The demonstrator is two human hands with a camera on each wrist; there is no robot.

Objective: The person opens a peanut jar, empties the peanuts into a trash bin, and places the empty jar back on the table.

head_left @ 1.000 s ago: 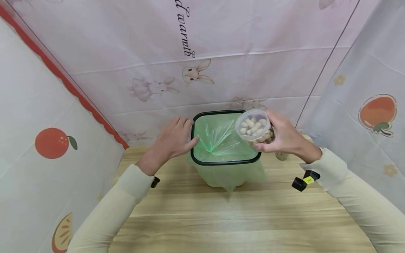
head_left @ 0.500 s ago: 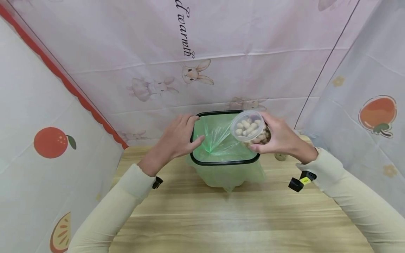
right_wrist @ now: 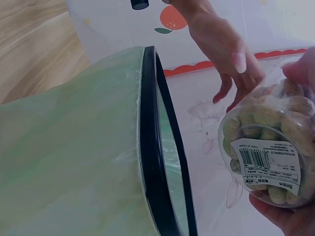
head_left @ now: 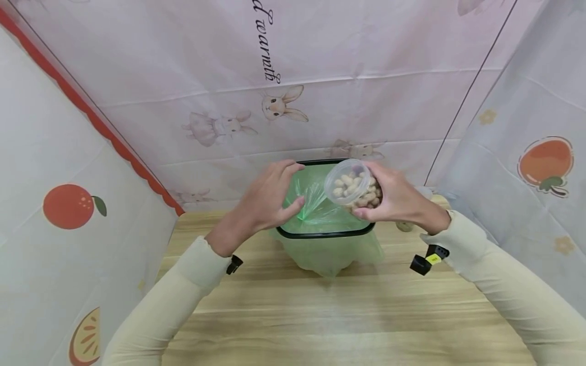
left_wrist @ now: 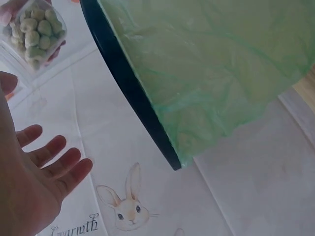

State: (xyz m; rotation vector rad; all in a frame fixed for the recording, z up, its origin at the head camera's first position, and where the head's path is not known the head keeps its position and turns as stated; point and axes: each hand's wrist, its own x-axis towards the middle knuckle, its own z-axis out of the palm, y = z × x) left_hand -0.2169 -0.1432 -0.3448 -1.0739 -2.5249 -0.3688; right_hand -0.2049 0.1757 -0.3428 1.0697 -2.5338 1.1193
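plastic jar (head_left: 349, 187), partly hidden in curled right grip (head_left: 394, 196); left grip (head_left: 267, 200) loosely spread

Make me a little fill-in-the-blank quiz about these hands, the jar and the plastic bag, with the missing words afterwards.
1. The hand holding the jar is the person's ____ one.
2. The left hand is holding ____.
3. The plastic bag is coloured ____.
4. The striped block printed on the jar's label is a ____.

Missing words: right; nothing; green; barcode.

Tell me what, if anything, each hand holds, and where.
The right hand grips the nut-filled clear jar around its side wall; the left hand holds nothing.
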